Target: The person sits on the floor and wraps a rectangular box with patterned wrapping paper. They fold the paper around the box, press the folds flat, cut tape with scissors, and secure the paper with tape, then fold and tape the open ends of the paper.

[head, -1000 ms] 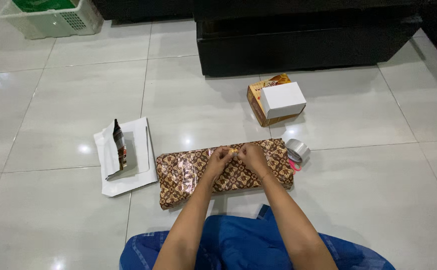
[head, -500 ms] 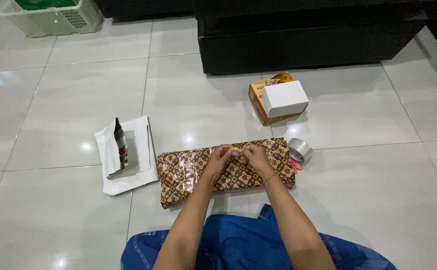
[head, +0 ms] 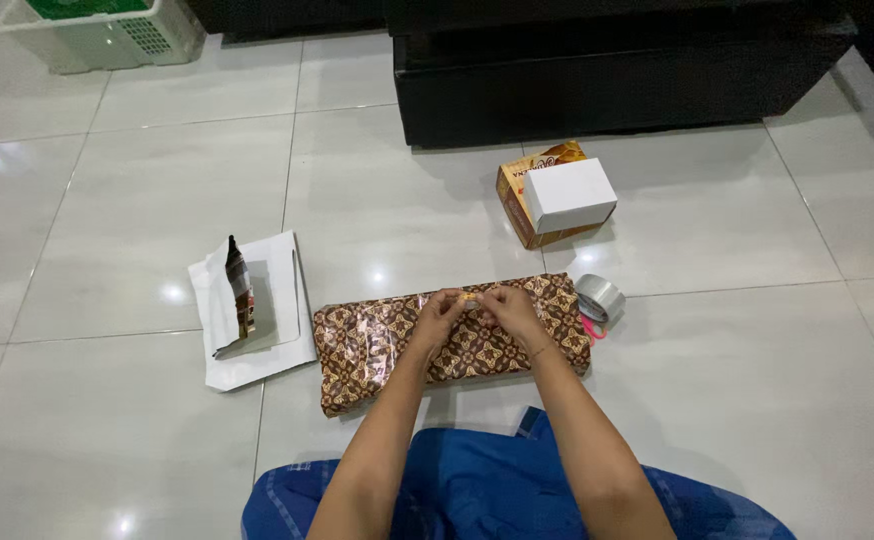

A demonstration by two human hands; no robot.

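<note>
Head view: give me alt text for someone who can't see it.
Seen from above, a person's left hand and right hand pinch a small yellowish piece over a brown patterned wrapped parcel on the white tiled floor. A grey tape roll lies right of it, a white box beyond.

Illumination is bright and even, from overhead sources. The glossy white floor tiles (head: 137, 180) show small round glare spots to the left of the hands and just beyond them, and a larger sheen at the far left edge. Shadows are soft and short, falling beside the boxes beyond the right hand (head: 510, 312). Focus is sharp throughout. Tile lines bow slightly toward the frame edges.
</note>
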